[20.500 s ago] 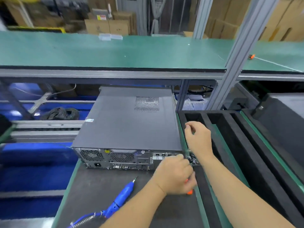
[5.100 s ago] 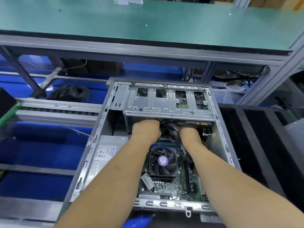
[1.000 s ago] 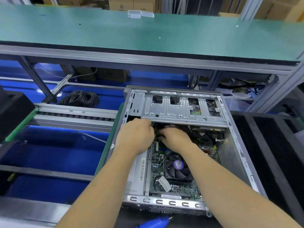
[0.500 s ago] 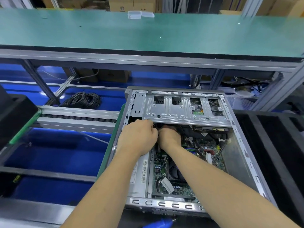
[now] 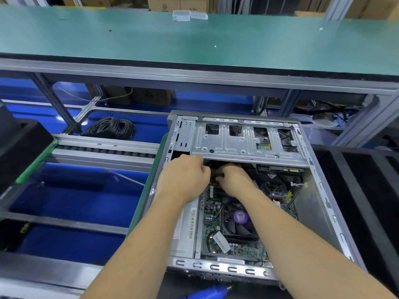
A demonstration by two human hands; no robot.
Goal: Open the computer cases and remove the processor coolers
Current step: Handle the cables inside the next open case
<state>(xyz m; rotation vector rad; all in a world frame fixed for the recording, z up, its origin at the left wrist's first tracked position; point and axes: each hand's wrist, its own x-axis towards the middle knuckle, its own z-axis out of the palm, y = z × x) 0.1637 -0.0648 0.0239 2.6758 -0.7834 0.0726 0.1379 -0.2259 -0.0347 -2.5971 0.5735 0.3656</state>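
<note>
Lower centre of frame: black processor cooler fan with purple hub label [image 5: 239, 221], seated on the green motherboard [image 5: 212, 207], partly under the right forearm. Around it, open grey metal computer case [image 5: 328, 203], lid off, silver drive cage [image 5: 246, 141] across its far end. Left hand [image 5: 185, 180] and right hand [image 5: 234, 180] curled close together beneath the cage edge; what they grip: cannot tell. Blue electric screwdriver [image 5: 210, 293] at bottom edge.

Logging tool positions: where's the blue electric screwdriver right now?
Head view, bottom edge: the blue screwdriver lies just in front of the open computer case's near rail, between the two forearms, partly cut off by the frame.
</note>
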